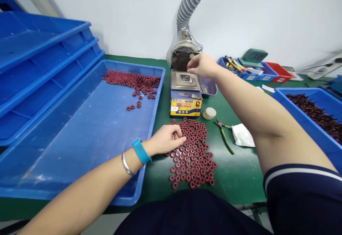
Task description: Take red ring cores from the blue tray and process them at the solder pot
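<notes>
Over the spread of small red toothed rings (192, 163) on the table, my left hand (167, 139) hovers or rests with fingers curled; whatever it holds, if anything, is hidden. My right hand (203, 66) reaches out above the back of the solder pot (185, 94), fingertips pinched together on something too small to make out. The pot has a square opening (186, 78) with a dull silvery surface, and red digits glow on its yellow front. A flat metal strip (190, 95) lies across its front ledge.
A large blue tray (153, 121) with more red rings stands left, beside stacked blue trays (48, 50). A fan with a duct (191, 5) sits behind the pot. Right are a round whitish pad (209, 113), green-handled cutters (226, 139), a white pouch (242, 135) and a blue bin (301, 121).
</notes>
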